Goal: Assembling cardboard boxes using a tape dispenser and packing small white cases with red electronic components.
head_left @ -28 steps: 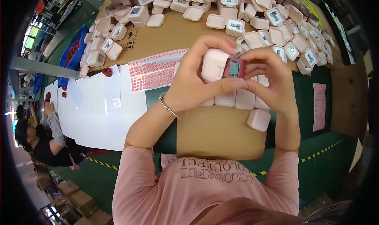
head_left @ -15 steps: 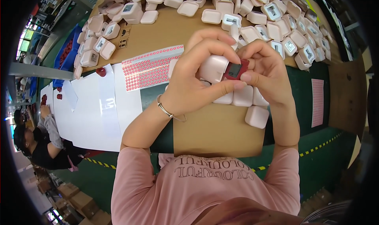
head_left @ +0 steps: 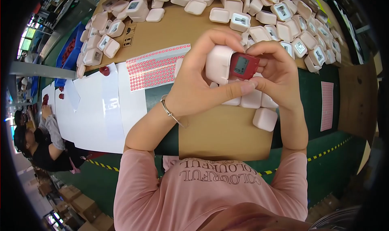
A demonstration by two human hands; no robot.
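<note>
My left hand (head_left: 202,85) grips a small white plastic case (head_left: 218,64), thumb stretched beneath it. Right beside it my right hand (head_left: 277,75) pinches a small red device with a grey screen (head_left: 243,66), pressed against the case's right side. Both are raised above a row of closed white cases (head_left: 251,99) on a brown cardboard sheet (head_left: 227,134). One more closed white case (head_left: 265,119) lies near my right wrist. A metal bracelet (head_left: 170,113) circles my left wrist.
Several white cases, some open with devices inside, crowd the far cardboard (head_left: 275,16). A sheet of red dot stickers (head_left: 156,67) lies left of my hands, another sticker sheet (head_left: 326,105) at right. White paper sheets (head_left: 97,109) cover the left. Another person (head_left: 36,146) sits far left.
The red device has turned so its grey screen faces up beside the white case. Both hands stay together above the row of cases.
</note>
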